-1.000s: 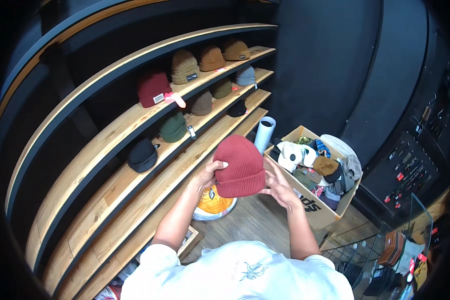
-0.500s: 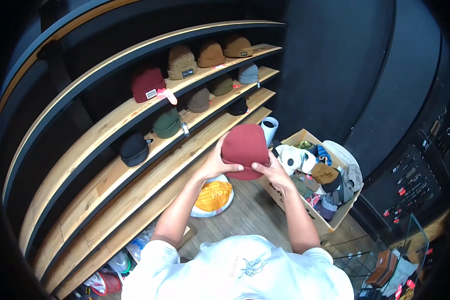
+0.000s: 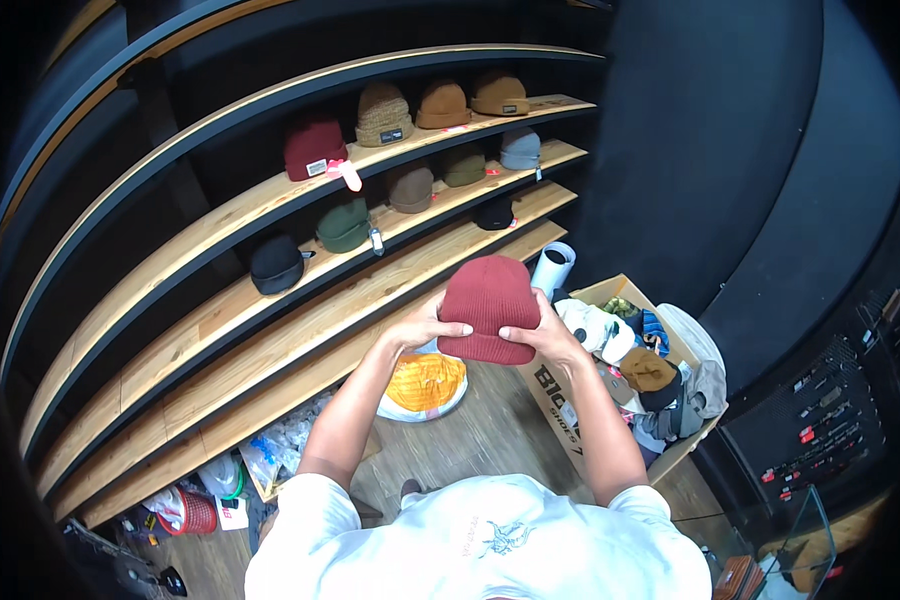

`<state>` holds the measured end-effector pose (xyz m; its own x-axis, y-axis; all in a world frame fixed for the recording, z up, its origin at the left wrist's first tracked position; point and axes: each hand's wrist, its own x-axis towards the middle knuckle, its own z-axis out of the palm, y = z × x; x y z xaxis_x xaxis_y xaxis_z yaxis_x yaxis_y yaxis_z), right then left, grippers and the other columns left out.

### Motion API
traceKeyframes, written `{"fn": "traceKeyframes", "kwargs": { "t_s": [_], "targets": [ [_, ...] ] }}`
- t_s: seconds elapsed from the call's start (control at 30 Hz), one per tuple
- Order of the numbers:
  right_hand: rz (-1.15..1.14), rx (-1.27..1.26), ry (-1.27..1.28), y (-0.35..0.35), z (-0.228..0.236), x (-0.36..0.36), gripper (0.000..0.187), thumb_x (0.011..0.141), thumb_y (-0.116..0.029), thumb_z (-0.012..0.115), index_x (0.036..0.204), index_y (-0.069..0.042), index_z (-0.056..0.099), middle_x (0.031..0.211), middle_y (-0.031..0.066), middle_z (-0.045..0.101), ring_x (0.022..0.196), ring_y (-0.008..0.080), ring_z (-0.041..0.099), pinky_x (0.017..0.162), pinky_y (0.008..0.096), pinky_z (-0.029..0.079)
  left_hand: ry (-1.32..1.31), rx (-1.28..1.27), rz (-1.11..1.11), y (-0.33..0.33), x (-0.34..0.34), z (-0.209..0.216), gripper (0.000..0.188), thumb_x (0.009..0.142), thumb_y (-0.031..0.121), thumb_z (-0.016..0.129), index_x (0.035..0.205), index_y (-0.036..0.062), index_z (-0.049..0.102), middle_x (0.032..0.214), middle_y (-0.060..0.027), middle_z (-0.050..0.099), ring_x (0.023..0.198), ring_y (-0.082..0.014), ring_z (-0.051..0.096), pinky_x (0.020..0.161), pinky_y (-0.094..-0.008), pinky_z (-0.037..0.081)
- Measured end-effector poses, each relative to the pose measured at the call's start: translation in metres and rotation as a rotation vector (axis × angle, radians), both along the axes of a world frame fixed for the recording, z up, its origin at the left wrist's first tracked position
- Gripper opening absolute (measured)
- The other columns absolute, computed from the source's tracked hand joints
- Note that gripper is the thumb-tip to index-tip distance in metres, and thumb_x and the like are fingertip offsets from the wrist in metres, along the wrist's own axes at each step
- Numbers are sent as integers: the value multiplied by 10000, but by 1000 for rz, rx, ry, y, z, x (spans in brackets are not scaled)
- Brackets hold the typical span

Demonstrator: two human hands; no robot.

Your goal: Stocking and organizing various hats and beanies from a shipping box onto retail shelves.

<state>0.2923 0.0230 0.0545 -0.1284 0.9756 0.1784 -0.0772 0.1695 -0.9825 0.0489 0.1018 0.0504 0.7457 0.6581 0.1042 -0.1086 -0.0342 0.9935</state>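
A dark red ribbed knit beanie point(image 3: 488, 300) is held up in front of me between both hands. My left hand point(image 3: 425, 325) grips its left side, thumb pressed on the near face. On the opposite side my right hand point(image 3: 550, 332) has its thumb on the folded brim and its fingers behind. The fingers at the back are mostly hidden by the knit. Beyond the hands, several beanies sit on wooden shelves, among them a maroon one with a tag point(image 3: 315, 148), a green one point(image 3: 343, 225) and a black one point(image 3: 276, 265).
At right stands an open cardboard box point(image 3: 560, 420) heaped with caps and hats. A yellow-orange bundle point(image 3: 425, 385) lies on the floor below the beanie. A white tube point(image 3: 553, 268) stands behind the box, and a red basket point(image 3: 195, 512) is at lower left.
The whole view has shifted, so the shelves appear farther right. Both hands still hold the red beanie; it is turned a little, and the thumbs now sit farther apart on its near face.
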Motion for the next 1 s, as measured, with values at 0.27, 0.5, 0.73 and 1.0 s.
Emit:
{"fn": "traceKeyframes", "kwargs": {
  "t_s": [0.27, 0.5, 0.73, 1.0],
  "targets": [
    [-61, 116, 88, 16, -16, -39, 834, 728, -155, 857, 1411, -42, 391, 1345, 116, 536, 1242, 223, 529, 1069, 379, 420, 4, 188, 290, -7, -24, -31, 1087, 719, 305, 882, 1525, 29, 207, 1495, -180, 372, 1369, -270, 386, 1151, -406, 304],
    [40, 209, -76, 42, -36, -78, 1006, 656, -239, 906, 1451, -47, 322, 1399, 145, 481, 1301, 265, 478, 1104, 406, 380, -21, 66, 199, 13, -74, -26, 1131, 670, 264, 913, 1516, 26, 201, 1497, -153, 362, 1381, -249, 363, 1159, -391, 297],
    [79, 178, -25, 73, -40, -128, 905, 713, -112, 848, 1460, -60, 341, 1379, 101, 519, 1256, 208, 513, 1091, 369, 392, -36, 20, 261, 30, -118, -28, 918, 718, 91, 866, 1442, 37, 304, 1410, -131, 455, 1309, -222, 448, 1130, -378, 348],
    [88, 113, 23, 77, -18, -191, 869, 732, -73, 825, 1456, -44, 344, 1370, 104, 517, 1267, 205, 496, 1092, 375, 392, 8, 88, 186, 61, -180, -13, 972, 709, 111, 873, 1492, 65, 299, 1439, -94, 456, 1339, -208, 423, 1144, -385, 316]
  ]
}}
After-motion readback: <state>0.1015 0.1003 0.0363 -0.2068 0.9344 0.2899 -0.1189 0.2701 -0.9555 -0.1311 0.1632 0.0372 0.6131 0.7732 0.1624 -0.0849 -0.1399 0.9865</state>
